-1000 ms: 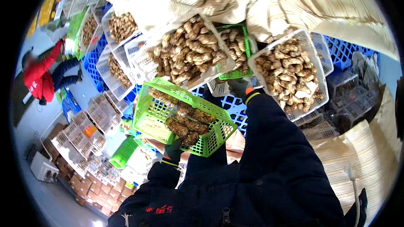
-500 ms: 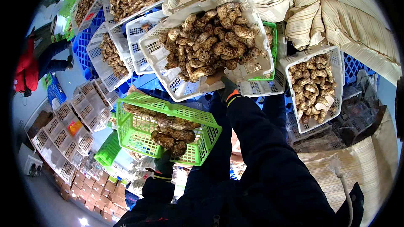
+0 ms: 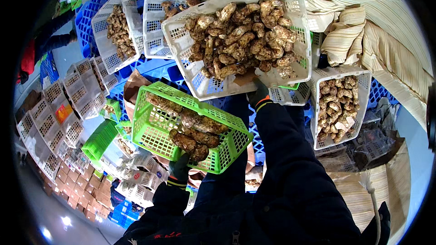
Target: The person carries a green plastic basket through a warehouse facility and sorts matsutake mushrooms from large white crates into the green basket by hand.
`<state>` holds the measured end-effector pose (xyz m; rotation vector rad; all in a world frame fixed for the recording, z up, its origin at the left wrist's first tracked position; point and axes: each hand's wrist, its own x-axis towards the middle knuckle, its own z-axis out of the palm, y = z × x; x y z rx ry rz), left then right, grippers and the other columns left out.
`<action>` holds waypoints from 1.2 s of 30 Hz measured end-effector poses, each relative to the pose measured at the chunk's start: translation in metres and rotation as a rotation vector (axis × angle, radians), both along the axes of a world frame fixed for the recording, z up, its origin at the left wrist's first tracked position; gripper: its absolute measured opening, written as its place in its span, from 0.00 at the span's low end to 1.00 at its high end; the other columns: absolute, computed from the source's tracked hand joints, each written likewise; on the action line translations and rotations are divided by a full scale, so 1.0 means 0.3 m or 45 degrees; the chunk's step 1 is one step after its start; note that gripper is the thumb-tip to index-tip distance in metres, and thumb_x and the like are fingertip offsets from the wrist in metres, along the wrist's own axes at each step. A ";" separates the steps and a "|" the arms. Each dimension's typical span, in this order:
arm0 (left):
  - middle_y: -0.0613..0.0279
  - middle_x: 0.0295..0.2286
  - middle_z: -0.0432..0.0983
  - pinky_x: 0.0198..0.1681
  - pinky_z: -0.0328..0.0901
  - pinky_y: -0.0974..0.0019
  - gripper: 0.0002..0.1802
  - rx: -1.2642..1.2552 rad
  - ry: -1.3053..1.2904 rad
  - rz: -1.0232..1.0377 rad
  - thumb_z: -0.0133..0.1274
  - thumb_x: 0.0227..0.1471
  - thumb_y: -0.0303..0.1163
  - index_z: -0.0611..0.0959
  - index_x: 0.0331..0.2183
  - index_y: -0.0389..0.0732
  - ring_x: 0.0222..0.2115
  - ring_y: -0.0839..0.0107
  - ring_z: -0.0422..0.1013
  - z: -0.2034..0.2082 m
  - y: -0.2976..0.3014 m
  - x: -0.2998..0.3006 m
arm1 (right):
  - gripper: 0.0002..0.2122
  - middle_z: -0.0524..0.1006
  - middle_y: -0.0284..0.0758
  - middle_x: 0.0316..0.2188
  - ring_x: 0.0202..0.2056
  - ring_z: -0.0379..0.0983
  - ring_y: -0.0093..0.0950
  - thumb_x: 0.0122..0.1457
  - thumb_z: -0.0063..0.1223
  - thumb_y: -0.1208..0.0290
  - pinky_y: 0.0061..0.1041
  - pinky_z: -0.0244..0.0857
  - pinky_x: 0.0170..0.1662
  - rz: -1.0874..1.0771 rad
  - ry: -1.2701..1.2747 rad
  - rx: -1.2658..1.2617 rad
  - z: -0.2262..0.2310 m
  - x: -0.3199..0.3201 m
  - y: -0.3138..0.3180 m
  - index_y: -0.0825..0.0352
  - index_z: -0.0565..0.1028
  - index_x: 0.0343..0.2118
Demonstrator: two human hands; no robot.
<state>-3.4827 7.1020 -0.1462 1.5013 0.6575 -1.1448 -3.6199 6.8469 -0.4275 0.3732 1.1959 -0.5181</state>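
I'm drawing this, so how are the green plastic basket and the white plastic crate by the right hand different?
The green rectangular plastic basket looks smaller; the white rectangular plastic crate looks bigger. The basket holds a few brown, knobbly lumps; the crate holds a big heap. Both have holes.

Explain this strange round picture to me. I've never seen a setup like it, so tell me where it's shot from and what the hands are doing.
There is no robot here: a person works with two hands. A fisheye camera on their head looks down, so straight edges bend near the rim. The left hand holds a green basket by its near side, with a few brown mushrooms inside. The right hand is at the near edge of a large white crate heaped with more; how firmly it grips is hard to tell. A smaller white crate stands to the right, below striped cloth.
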 end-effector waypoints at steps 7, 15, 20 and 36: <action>0.53 0.37 0.69 0.35 0.69 0.60 0.25 0.041 -0.069 -0.026 0.51 0.41 0.24 0.66 0.45 0.35 0.35 0.60 0.70 -0.037 0.037 -0.027 | 0.11 0.73 0.37 0.32 0.35 0.70 0.33 0.47 0.49 0.77 0.31 0.68 0.37 0.038 0.074 -0.043 -0.078 -0.028 0.003 0.66 0.70 0.36; 0.53 0.45 0.63 0.43 0.65 0.56 0.31 -0.177 -0.009 0.003 0.50 0.41 0.25 0.60 0.50 0.37 0.43 0.56 0.65 -0.011 -0.009 -0.034 | 0.10 0.73 0.37 0.28 0.30 0.71 0.32 0.44 0.51 0.79 0.30 0.68 0.33 0.044 0.561 -0.153 -0.006 0.035 0.034 0.68 0.71 0.33; 0.52 0.45 0.64 0.44 0.64 0.55 0.31 -0.187 0.005 -0.086 0.50 0.42 0.26 0.61 0.50 0.38 0.44 0.57 0.64 0.027 -0.009 -0.017 | 0.11 0.72 0.37 0.26 0.23 0.70 0.31 0.39 0.54 0.82 0.29 0.67 0.25 0.046 0.602 -0.176 0.234 0.001 -0.006 0.71 0.72 0.30; 0.51 0.44 0.64 0.41 0.65 0.53 0.30 -0.302 -0.116 -0.559 0.51 0.43 0.29 0.62 0.50 0.39 0.43 0.56 0.65 0.163 -0.177 0.159 | 0.14 0.75 0.33 0.27 0.27 0.71 0.27 0.40 0.59 0.76 0.27 0.65 0.30 0.079 0.765 -0.586 0.589 -0.549 0.000 0.70 0.73 0.33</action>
